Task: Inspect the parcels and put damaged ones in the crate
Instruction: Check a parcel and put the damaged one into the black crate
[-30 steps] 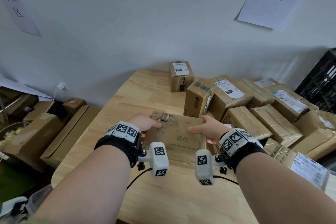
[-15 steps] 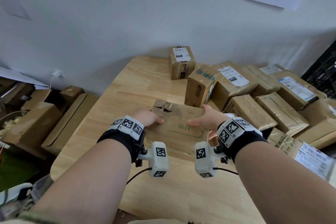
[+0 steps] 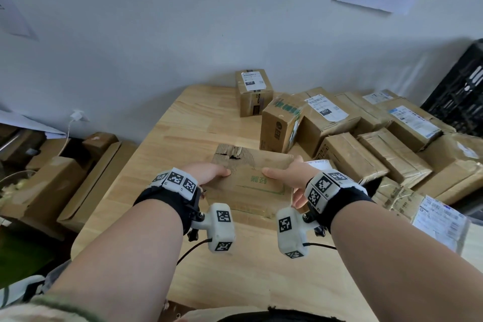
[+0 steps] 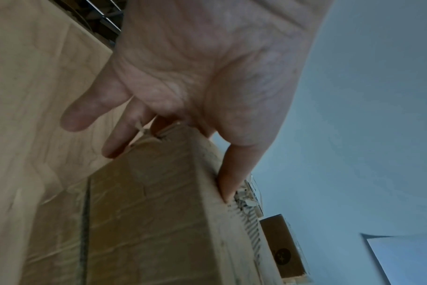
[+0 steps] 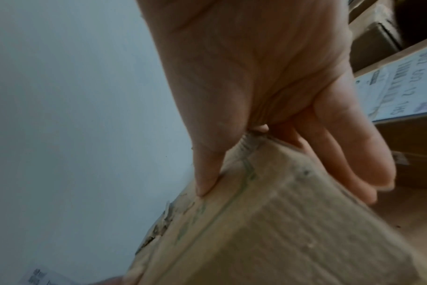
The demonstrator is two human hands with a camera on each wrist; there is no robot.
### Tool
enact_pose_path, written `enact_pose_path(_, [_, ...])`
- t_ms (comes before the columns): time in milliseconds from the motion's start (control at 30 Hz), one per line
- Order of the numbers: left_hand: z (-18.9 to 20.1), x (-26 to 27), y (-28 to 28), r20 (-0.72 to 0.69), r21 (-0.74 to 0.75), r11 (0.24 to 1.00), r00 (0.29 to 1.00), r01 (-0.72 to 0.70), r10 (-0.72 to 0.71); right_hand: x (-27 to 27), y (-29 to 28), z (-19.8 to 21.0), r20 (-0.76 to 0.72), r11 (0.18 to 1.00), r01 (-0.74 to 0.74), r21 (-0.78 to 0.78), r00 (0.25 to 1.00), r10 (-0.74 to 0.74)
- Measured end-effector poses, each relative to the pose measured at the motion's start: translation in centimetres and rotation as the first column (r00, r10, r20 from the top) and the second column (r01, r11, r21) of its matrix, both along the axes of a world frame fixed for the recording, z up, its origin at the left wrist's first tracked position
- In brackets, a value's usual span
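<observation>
1. The head view takes in the whole scene: a flat cardboard parcel [image 3: 251, 185] held between both hands above the wooden tabletop [image 3: 183, 138], a pile of taped parcels [image 3: 366, 144] to its right, and a black crate [image 3: 462, 94] at the far right edge by the wall.
2. Only the head view shows the parcel's top face, with green print and a torn, crushed far left corner [image 3: 232, 153].
3. The left wrist view shows what the head view hides: the left hand [image 4: 202, 77] has its thumb [image 4: 234, 169] pressed on the top face next to the ragged corrugated edge, while the fingers [image 4: 119, 135] curl under the parcel's left end.
4. The right wrist view shows the right hand [image 5: 268, 77] in a matching grip: thumb [image 5: 207, 169] on top, fingers [image 5: 354, 154] wrapped beneath the right end.
5. Both hands are partly closed, clamping the parcel by its ends.
</observation>
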State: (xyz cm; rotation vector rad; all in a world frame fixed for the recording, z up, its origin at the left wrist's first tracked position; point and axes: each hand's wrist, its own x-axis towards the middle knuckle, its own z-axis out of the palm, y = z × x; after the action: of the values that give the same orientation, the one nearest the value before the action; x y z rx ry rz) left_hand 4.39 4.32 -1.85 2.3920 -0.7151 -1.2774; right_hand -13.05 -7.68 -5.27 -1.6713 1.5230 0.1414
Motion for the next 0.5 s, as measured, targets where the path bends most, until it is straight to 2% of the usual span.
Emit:
enact_pose_path(167, [-0.9,0.3,0.4,-0.124,-0.046,0.996,0.990,-0.072,0.066,-0.4,0.2,0.6,0.138,0.993,0.042,0.110,0.989,-0.057])
enact_pose_path(300, [-0.5,0.6,0.1,-0.188,-0.084,0.987,0.975,-0.136,0.118,-0.4,-0.2,1.9,0.151,0.999,0.038,0.023,0.988,-0.041])
enact_pose_path(500, [1.0,1.2,-0.1,-0.167,-0.128,0.985,0.981,-0.116,0.094,-0.8,0.0,2.8,0.165,0.997,0.056,-0.049,0.985,-0.047])
